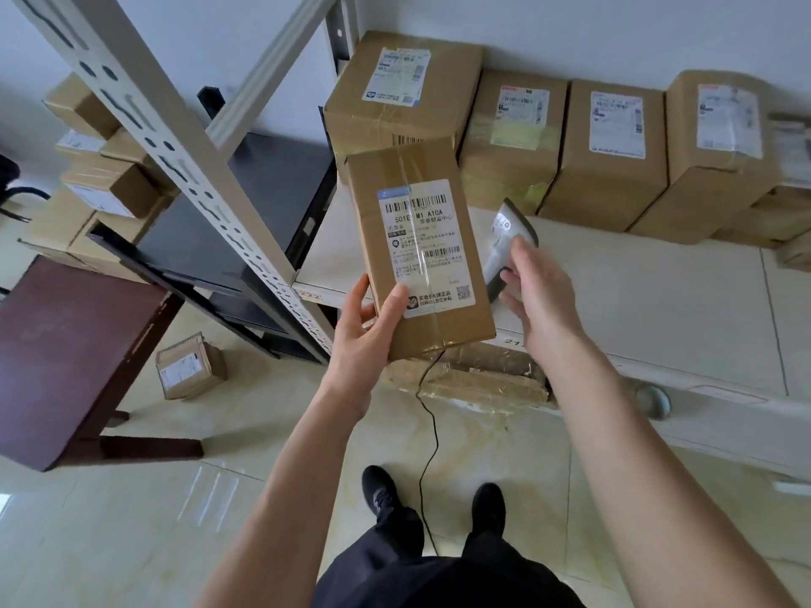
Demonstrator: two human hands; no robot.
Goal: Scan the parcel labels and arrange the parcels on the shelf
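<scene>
The parcel (419,252) sits at the centre of the frame, held up with its label (423,245) facing me; it is a taped cardboard box, stiff along its edges, and I judge it light since one hand carries it by a lower corner; the clear tape running down its face looks slick, so bare cardboard is the better place for fingers. My left hand (366,331) holds it from below and to the left, thumb curled onto the front face beside the label, fingers wrapped behind; the grip is narrow and low, so the box could tip forward if I loosen it; a hold nearer its middle, on the long sides, would be steadier for shelving.

Just right of the parcel, my right hand (537,296) reaches with fingers spread and relaxed toward the scanner (509,243) lying on the shelf (658,300); fingertips are at its handle but nothing is closed round it yet; whether they touch I cannot tell. The scanner is hard plastic and its cable (432,423) trails down past the shelf edge to the floor, which could snag.

Along the top of the frame, four larger boxes (610,151) stand in a row at the back of the shelf, labels outward; free shelf surface lies in front of them; a small box (191,370) lies on the floor at lower left.
</scene>
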